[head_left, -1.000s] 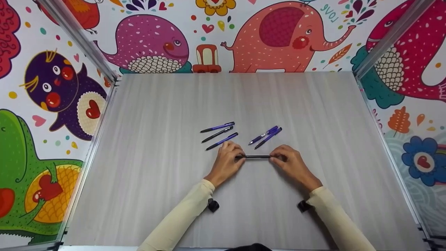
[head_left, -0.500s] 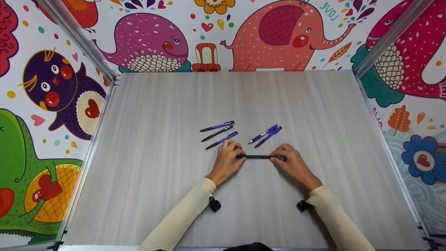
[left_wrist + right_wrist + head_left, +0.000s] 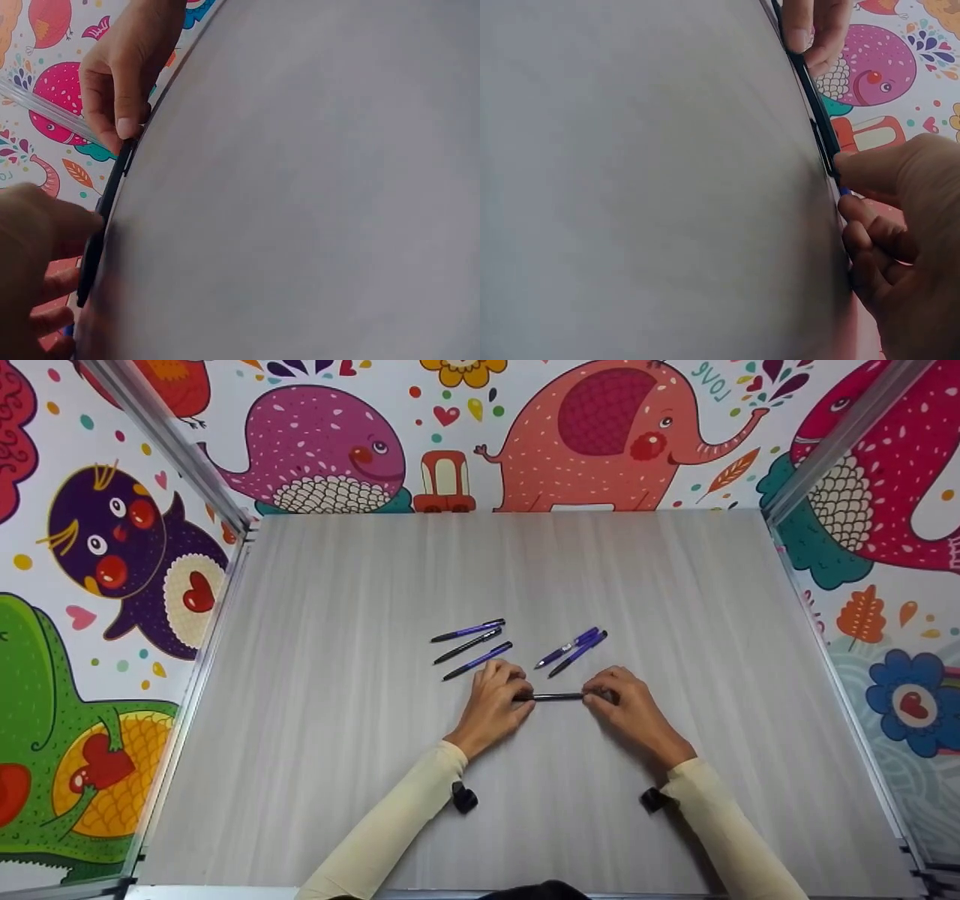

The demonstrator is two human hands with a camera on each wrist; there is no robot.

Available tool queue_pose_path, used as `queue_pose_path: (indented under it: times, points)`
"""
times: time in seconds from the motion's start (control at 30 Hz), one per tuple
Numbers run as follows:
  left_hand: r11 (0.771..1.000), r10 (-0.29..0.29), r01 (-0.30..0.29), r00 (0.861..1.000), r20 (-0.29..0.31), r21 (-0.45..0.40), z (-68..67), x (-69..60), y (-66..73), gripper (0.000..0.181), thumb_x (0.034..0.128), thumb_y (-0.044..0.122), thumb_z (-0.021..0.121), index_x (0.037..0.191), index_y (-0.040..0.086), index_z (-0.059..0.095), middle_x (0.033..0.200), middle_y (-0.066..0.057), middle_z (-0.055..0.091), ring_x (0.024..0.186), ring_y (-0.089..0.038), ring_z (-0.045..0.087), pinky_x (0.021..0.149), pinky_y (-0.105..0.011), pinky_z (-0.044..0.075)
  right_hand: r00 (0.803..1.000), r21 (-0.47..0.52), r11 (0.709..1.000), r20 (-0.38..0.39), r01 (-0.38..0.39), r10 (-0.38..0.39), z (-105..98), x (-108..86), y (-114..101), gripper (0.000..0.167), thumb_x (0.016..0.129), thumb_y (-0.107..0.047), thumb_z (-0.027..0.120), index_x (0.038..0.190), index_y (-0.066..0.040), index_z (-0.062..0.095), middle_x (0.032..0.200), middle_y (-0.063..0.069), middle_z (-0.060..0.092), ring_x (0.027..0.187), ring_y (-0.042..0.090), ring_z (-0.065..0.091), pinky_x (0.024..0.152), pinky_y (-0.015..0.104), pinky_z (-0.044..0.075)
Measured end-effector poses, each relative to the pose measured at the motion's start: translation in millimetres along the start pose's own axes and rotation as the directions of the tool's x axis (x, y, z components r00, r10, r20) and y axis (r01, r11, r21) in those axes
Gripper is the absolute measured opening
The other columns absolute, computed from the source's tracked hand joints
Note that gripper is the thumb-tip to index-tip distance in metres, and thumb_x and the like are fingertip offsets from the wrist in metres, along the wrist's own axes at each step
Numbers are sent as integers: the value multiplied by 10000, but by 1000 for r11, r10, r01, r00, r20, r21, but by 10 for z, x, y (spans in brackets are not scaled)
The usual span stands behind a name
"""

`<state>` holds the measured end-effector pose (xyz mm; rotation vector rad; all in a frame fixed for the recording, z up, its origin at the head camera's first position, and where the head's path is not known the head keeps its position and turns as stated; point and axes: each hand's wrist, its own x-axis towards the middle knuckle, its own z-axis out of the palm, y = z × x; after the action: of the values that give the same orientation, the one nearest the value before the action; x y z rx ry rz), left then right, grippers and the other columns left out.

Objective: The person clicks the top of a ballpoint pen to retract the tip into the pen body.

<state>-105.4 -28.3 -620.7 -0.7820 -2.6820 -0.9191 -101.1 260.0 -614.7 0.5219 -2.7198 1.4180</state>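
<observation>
A black pen (image 3: 559,697) lies level, left to right, between two hands in the head view. My left hand (image 3: 491,706) pinches its left end between thumb and fingers. At the other end my right hand (image 3: 634,714) pinches the pen, covering that tip. The left wrist view shows the pen's clip (image 3: 129,159) beside the right hand's fingertips. Just beyond the left hand lie two blue-purple pens, the nearer pen (image 3: 478,661) and the farther pen (image 3: 469,631), with a black pen (image 3: 466,646) between them.
Right of that group, a purple pen with a pale band (image 3: 559,653) and another purple pen (image 3: 577,654) lie side by side at a slant. All rest on a grey wood-grain table (image 3: 337,585). Metal posts and cartoon-printed walls (image 3: 450,427) border it.
Both hands shift very slightly to the right with the pen, keeping their grip on it. The pens on the table stay in place.
</observation>
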Motion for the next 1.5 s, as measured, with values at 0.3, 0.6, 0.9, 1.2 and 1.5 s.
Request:
queue_pose_path:
  times: [0.3, 0.6, 0.9, 1.2, 1.5]
  points:
    - [997, -14, 13, 1000, -19, -70, 27, 121, 92, 161, 961, 168, 860, 1090, 81, 822, 1239, -78, 708, 1280, -294, 565, 1033, -522, 496, 985, 136, 988, -141, -78, 97, -68, 129, -39, 156, 976, 55, 793, 1121, 4, 818, 1098, 135, 757, 896, 193, 598, 763, 160, 446]
    - [999, -1, -2, 998, -57, -44, 88, 242, 152, 165, 959, 180, 867, 1082, 78, 824, 1237, -77, 716, 1264, -294, 585, 1026, -522, 512, 961, 73, 995, -260, -72, 89, -153, 317, 64, 127, 982, 41, 794, 1108, 33, 814, 1113, 151, 767, 980, 196, 654, 847, 218, 482]
    - [1000, 0, -1, 999, -42, -21, 148, 405, 180, 222, 965, 194, 865, 1127, 51, 815, 1347, -148, 710, 1429, -434, 555, 1201, -616, 437, 941, 52, 989, -305, -140, 150, -162, 443, 132, 173, 990, 13, 792, 1156, 65, 784, 1170, 199, 736, 990, 262, 645, 839, 165, 457]
    - [996, -43, 42, 999, 17, 77, 189, 559, 271, 244, 996, 249, 842, 1166, 75, 817, 1410, -116, 682, 1478, -407, 511, 1242, -578, 394, 925, 33, 976, -312, -217, 217, -123, 563, 171, 238, 1008, -2, 760, 1225, 95, 749, 1257, 263, 692, 1205, 415, 640, 1043, 524, 516]
    - [982, -7, 4, 1000, 16, 189, 278, 600, 258, 205, 994, 254, 837, 1113, 87, 827, 1402, -127, 678, 1471, -421, 504, 1233, -588, 387, 925, -40, 970, -312, -240, 216, -89, 678, 229, 300, 969, -22, 791, 1231, 116, 741, 1234, 307, 677, 1151, 469, 601, 1028, 555, 450]
